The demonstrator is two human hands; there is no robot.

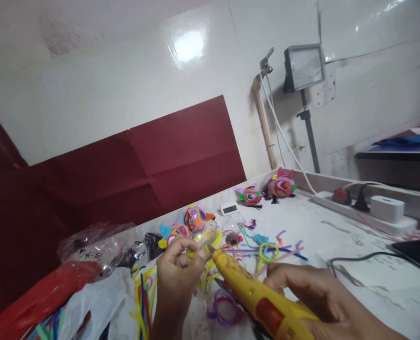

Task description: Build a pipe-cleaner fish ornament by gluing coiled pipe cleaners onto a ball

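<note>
My right hand is wrapped around a yellow hot glue gun with a red patch on its side. The gun's nozzle points up and left, right beside the fingertips of my left hand. Thumb and forefinger of that hand are pinched on a yellow fuzzy pipe cleaner piece, which seems to run along something clear whose shape I cannot make out. Just beyond it sit colourful fish-like figures wound from pipe cleaners, one of them a round figure. A purple pipe cleaner ring lies below the gun.
Loose pipe cleaners are scattered over the white table. Two finished-looking figures stand at the back, near a small digital display. A power strip runs along the right edge. Plastic bags lie left; a dark phone-like slab lies right.
</note>
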